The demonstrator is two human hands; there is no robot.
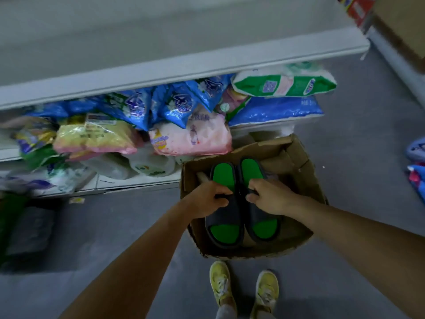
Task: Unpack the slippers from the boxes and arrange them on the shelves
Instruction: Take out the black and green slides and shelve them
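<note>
I observe the left hand (208,199) with its fingers curled over the dark strap of the left slipper (226,217), gripping it. The right hand (269,195) grips the strap of the right slipper (262,217) the same way. The two slippers lie side by side and touch, dark with bright green insoles. Both sit within the mouth of an open cardboard box (301,180). I cannot tell whether they are lifted or resting inside.

The box stands on the grey floor (356,134), just right of the shelving unit. Directly near of the box are the person's yellow sneakers (220,282).

To the left, the bottom shelf (128,184) carries a loose heap of packaged goods: blue bags (177,107), a pink bag (193,139), a yellow bag (96,137) and a green-and-white bag (285,82) at the right end. The upper shelf (184,65) runs above them. At the right edge of the frame are blue items (416,149), too clipped to identify.
</note>
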